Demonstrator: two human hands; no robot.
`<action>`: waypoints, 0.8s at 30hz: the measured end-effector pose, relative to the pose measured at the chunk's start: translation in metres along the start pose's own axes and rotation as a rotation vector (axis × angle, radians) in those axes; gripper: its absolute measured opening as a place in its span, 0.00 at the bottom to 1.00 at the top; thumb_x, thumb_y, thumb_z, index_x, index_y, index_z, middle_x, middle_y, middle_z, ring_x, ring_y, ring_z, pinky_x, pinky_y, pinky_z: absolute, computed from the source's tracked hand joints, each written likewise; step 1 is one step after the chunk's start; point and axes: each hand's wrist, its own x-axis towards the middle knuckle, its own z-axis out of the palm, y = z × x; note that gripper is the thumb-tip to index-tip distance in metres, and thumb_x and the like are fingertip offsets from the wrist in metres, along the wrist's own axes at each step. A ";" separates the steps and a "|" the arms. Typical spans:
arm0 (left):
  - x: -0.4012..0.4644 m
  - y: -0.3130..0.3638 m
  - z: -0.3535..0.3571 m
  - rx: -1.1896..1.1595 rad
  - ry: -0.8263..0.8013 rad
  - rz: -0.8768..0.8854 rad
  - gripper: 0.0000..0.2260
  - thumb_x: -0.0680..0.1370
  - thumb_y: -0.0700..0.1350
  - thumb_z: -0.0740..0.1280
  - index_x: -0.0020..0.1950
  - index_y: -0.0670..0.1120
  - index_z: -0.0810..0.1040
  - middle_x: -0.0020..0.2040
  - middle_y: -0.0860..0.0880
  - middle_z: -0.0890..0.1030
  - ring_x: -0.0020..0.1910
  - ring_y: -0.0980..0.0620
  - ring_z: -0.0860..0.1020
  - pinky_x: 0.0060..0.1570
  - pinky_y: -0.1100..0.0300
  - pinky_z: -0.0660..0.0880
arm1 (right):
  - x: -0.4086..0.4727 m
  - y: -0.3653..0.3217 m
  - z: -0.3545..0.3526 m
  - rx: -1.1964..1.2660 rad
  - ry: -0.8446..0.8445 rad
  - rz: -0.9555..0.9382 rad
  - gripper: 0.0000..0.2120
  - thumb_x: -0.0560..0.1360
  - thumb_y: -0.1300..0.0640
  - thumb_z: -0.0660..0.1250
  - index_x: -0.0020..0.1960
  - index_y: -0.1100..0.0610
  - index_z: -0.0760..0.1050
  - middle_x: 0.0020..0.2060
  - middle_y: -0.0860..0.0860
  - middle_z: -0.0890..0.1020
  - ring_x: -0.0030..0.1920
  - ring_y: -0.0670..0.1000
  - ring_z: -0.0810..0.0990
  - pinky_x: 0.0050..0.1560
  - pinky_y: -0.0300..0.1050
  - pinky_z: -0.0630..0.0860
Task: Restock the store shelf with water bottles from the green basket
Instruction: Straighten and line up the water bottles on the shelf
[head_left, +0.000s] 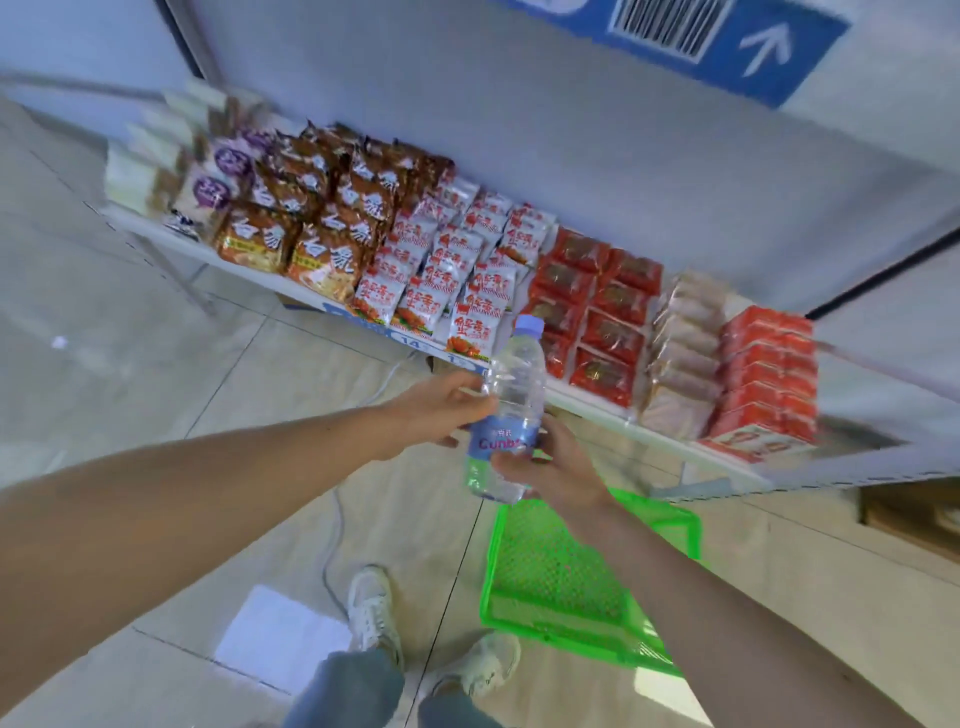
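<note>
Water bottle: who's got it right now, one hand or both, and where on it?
Both. The left hand grips the water bottle at its clear upper body, just above the blue label; the right hand grips around the label and lower body.

Both forearms are bare from the frame's edge down to the wrists, with no sleeve, watch or band in sight, and the left hand (441, 410) and right hand (558, 470) carry no gloves or rings that can be made out. Lower down, the legs are clad in faded blue denim jeans (353, 686). The feet wear pale off-white lace-up sneakers (371, 610) with light soles, the laces matching the uppers.
</note>
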 end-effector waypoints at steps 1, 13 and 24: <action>-0.014 0.020 0.000 0.008 -0.018 0.021 0.15 0.77 0.53 0.67 0.59 0.46 0.75 0.54 0.46 0.81 0.51 0.50 0.80 0.49 0.53 0.78 | -0.017 -0.021 -0.008 -0.027 -0.011 -0.038 0.24 0.68 0.70 0.73 0.62 0.61 0.73 0.52 0.58 0.81 0.45 0.51 0.80 0.41 0.44 0.80; -0.139 0.238 0.006 0.152 -0.072 0.438 0.33 0.57 0.57 0.79 0.50 0.38 0.74 0.40 0.47 0.78 0.40 0.48 0.85 0.41 0.54 0.82 | -0.178 -0.204 -0.087 -0.154 -0.009 -0.435 0.25 0.66 0.73 0.74 0.60 0.61 0.72 0.49 0.50 0.84 0.48 0.46 0.83 0.48 0.39 0.79; -0.170 0.358 0.045 0.271 0.106 0.727 0.13 0.69 0.48 0.76 0.45 0.43 0.76 0.40 0.50 0.76 0.37 0.56 0.82 0.43 0.53 0.82 | -0.222 -0.294 -0.150 -0.225 0.138 -0.644 0.30 0.67 0.68 0.75 0.66 0.55 0.71 0.57 0.61 0.80 0.54 0.58 0.82 0.56 0.51 0.80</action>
